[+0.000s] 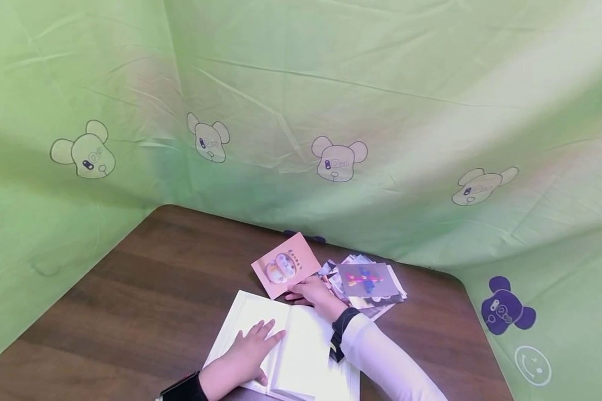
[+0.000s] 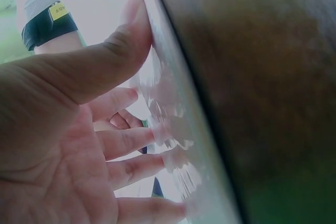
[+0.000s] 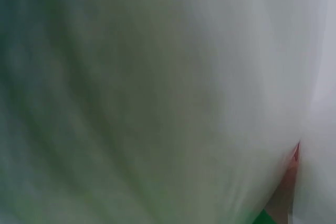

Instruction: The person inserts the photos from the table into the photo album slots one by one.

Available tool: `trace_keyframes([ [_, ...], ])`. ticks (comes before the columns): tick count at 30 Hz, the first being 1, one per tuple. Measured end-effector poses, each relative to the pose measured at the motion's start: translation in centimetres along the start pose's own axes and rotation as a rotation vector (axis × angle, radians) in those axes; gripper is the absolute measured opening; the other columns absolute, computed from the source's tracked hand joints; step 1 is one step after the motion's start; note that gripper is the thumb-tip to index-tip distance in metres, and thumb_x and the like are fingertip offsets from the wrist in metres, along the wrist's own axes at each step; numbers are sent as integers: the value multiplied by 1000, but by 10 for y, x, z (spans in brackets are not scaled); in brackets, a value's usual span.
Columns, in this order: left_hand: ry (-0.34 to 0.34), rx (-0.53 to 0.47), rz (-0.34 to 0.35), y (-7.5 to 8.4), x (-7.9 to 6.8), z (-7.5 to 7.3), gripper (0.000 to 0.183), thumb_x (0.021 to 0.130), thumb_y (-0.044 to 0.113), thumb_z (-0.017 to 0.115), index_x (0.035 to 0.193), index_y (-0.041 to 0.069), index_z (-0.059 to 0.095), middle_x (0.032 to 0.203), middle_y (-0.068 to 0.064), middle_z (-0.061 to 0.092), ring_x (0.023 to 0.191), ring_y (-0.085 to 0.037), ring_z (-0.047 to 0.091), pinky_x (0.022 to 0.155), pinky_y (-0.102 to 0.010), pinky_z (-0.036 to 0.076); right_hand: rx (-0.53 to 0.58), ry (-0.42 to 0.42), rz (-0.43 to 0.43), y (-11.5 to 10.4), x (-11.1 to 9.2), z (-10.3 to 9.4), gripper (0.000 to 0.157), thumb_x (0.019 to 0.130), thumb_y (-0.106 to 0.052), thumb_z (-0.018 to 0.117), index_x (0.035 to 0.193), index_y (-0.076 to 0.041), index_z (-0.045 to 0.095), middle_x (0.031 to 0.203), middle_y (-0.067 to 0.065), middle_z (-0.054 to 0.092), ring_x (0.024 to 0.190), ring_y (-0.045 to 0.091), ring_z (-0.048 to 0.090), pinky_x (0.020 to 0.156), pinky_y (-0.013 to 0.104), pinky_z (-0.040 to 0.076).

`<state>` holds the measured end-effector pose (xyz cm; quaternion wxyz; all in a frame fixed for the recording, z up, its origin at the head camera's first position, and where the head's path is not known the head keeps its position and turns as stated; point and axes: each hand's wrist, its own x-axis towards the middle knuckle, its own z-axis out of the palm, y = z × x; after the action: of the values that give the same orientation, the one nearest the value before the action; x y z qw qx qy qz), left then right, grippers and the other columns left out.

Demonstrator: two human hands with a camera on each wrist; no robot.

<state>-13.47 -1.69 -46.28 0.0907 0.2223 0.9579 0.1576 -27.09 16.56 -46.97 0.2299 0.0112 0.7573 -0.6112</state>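
An open white album [image 1: 241, 317] lies at the front of the table. My left hand [image 1: 246, 356] rests with fingers spread on its left page; in the left wrist view the straight fingertips [image 2: 142, 139] press on a shiny clear sheet. Beyond the album's top edge, my right hand [image 1: 315, 294] pinches the lower right edge of a pink card [image 1: 301, 256] printed with a round cartoon animal. The right wrist reaches over the right page [image 1: 303, 345]. A whitish blurred surface fills most of the right wrist view, where the fingers are hidden.
A loose pile of picture cards [image 1: 368, 281] lies to the right of the pink card, with a grey one on top. Brown tabletop [image 1: 120, 312] extends to the left. Green cloth [image 1: 281, 83] printed with bear heads hangs behind the table and along its sides.
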Motion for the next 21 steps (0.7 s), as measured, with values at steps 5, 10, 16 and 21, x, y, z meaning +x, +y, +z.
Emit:
trace_keyframes([
  [5,11,0,10,0,-1,-1,95,55,21,97,142,14,59,151,-19,52,137,-44,51,94,-74,48,21,-14,0,0,1,-1,27,99,-5,61,123,6,65,110,21,78,77,10,74,81,32,64],
  [10,17,0,10,-1,0,-2,95,55,21,98,141,14,59,151,-19,53,137,-44,51,94,-75,48,-59,-25,-6,0,1,-4,21,97,-1,61,114,9,69,91,13,79,68,7,70,74,25,62],
  [16,0,-31,-16,-1,0,0,96,55,19,97,143,15,58,153,-18,50,140,-44,47,97,-78,44,-275,-30,-22,-1,5,-7,13,93,0,66,97,9,74,70,0,71,60,4,62,61,18,53],
  [21,-12,-42,-37,-1,0,2,96,55,18,97,143,16,58,155,-17,48,142,-44,45,97,-79,42,-491,-49,-65,-8,9,-6,9,89,0,70,86,7,75,61,-4,61,57,6,56,56,17,48],
])
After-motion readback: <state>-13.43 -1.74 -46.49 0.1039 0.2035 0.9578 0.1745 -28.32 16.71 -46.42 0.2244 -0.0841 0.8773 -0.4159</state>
